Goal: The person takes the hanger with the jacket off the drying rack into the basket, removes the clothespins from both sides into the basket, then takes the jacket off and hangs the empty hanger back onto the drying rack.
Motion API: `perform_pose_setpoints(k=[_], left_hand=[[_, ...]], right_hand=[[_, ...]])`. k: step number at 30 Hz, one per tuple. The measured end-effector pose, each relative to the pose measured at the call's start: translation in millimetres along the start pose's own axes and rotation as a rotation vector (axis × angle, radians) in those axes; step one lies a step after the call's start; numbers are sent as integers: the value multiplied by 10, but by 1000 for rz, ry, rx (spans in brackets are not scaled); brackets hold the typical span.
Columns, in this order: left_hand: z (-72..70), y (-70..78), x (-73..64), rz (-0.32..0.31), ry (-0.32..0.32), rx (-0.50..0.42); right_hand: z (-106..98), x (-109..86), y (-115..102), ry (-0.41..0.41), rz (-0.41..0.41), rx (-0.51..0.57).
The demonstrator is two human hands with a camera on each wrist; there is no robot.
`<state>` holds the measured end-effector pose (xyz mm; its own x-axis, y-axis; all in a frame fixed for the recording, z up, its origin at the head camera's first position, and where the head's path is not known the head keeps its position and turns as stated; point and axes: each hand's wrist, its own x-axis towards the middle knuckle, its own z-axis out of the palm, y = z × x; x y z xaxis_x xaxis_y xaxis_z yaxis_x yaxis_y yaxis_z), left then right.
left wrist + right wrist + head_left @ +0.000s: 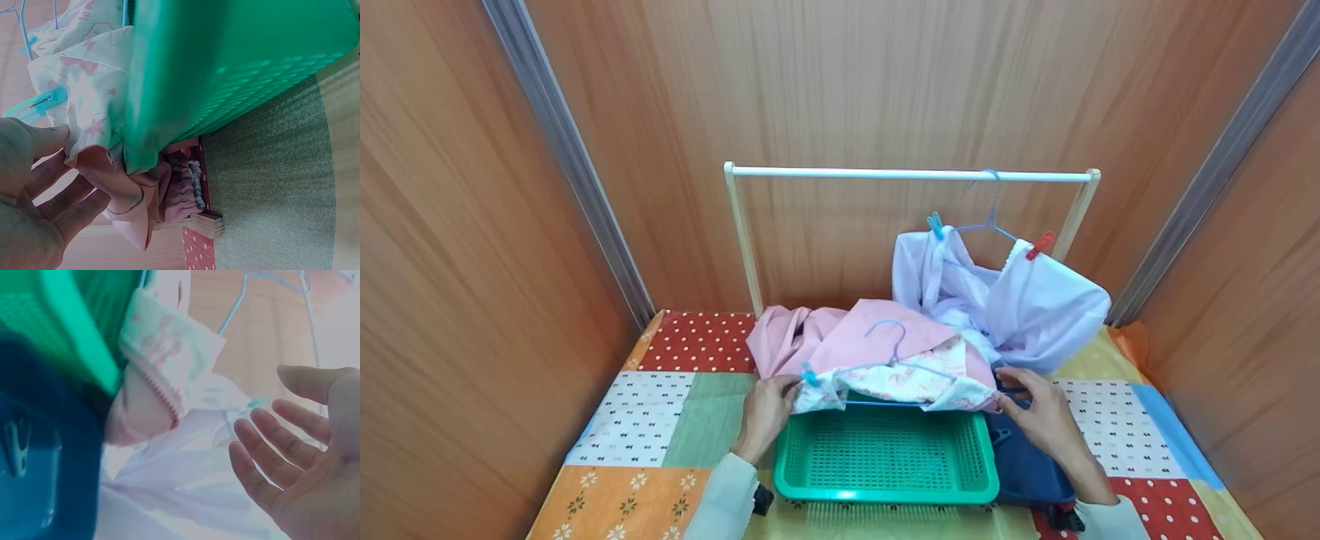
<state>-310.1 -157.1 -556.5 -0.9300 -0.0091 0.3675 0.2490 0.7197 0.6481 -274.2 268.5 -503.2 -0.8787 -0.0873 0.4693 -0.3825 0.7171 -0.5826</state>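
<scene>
A pink cloth [840,337] with a white printed lining [907,382] lies draped over the back of the green basket [885,495]. On it rests a blue wire hanger [894,354], its hook pointing away from me. A light blue clothespin [808,373] clips the lining at the hanger's left side. Beside that clothespin my left hand [765,412] pinches the folded edge of the cloth between thumb and fingers. My right hand [1042,412] is at the right corner; in the right wrist view its fingers [281,439] are spread, apart from the cloth and holding nothing.
Behind stands a rack with a white bar [840,173]. A pale lilac garment [1042,307] hangs from it on a blue hanger, held by a blue clothespin [935,225] and a red clothespin [1039,246]. A dark blue tray [1027,472] containing clothespins [19,444] sits right of the basket.
</scene>
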Motion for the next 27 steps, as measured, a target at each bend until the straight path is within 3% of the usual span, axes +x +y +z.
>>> perform_pose_setpoints(k=[9, 18, 27], left_hand=[[7, -14, 6, 19, 27, 12], [-4, -2, 31, 40, 37, 23], [-15, -6, -5, 40, 11, 7]], right_hand=[[119, 60, -264, 12, -160, 34], [288, 116, -542, -44, -268, 92], [525, 138, -758, -140, -329, 60]])
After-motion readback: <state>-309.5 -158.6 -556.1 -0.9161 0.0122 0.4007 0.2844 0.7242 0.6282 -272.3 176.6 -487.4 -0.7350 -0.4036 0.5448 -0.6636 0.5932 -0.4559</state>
